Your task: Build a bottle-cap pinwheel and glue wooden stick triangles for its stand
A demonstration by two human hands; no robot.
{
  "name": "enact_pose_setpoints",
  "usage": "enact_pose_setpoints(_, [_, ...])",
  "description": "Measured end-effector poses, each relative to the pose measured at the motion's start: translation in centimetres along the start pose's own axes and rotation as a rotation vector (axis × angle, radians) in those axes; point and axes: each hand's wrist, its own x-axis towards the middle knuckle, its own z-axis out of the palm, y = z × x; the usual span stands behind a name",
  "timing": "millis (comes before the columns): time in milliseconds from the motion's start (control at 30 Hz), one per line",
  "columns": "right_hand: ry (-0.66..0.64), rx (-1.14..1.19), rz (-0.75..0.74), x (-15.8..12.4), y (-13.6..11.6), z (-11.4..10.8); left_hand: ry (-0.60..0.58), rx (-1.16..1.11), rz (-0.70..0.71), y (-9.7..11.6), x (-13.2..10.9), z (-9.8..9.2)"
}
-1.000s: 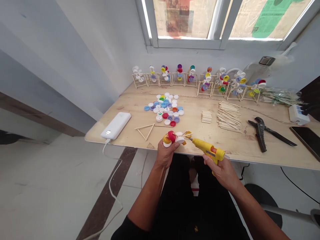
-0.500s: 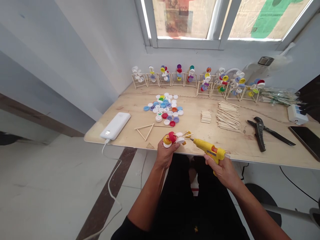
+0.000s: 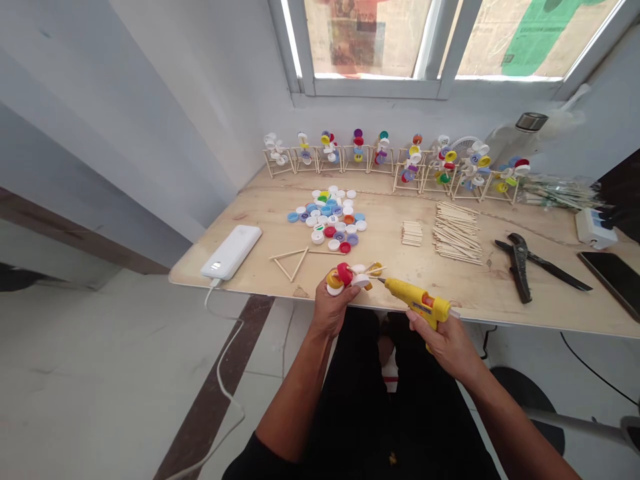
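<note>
My left hand point(image 3: 331, 308) is closed around a small wheel of bottle caps and sticks point(image 3: 345, 273), with red, yellow and white caps and thin wooden sticks pointing right. In my right hand point(image 3: 447, 341) is a yellow hot glue gun point(image 3: 417, 298), its nozzle pointing left, close to the caps and sticks. Whether the tip touches them I cannot tell. Just beyond my left hand lies a triangle of wooden sticks point(image 3: 291, 261) with one more stick running right from it. Behind that, loose bottle caps point(image 3: 327, 217) in several colours are spread out.
A white power bank point(image 3: 231, 252) with a cable lies at the left. Short sticks point(image 3: 412, 233), longer sticks point(image 3: 456, 233), black pliers point(image 3: 520, 267) and a phone point(image 3: 613, 281) lie rightward. Finished cap wheels on stick stands point(image 3: 359, 157) line the wall, near a bottle point(image 3: 523, 137).
The glue gun has shifted slightly left, bringing its nozzle nearer the held caps and sticks. My left hand stays nearly still.
</note>
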Motion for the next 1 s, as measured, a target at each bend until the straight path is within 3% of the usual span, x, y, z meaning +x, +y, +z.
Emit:
enact_pose_setpoints(533, [-0.009, 0.006, -0.016, 0.0, 0.6, 0.1, 0.002, -0.014, -0.010, -0.1, 0.1, -0.2])
enact_pose_setpoints(733, [0.065, -0.104, 0.034, -0.1, 0.6, -0.7, -0.011, -0.020, -0.007, -0.2, 0.2, -0.3])
enact_pose_setpoints(1000, [0.182, 0.034, -0.014, 0.2, 0.2, -0.5, -0.012, -0.031, -0.013, 0.1, 0.1, 0.0])
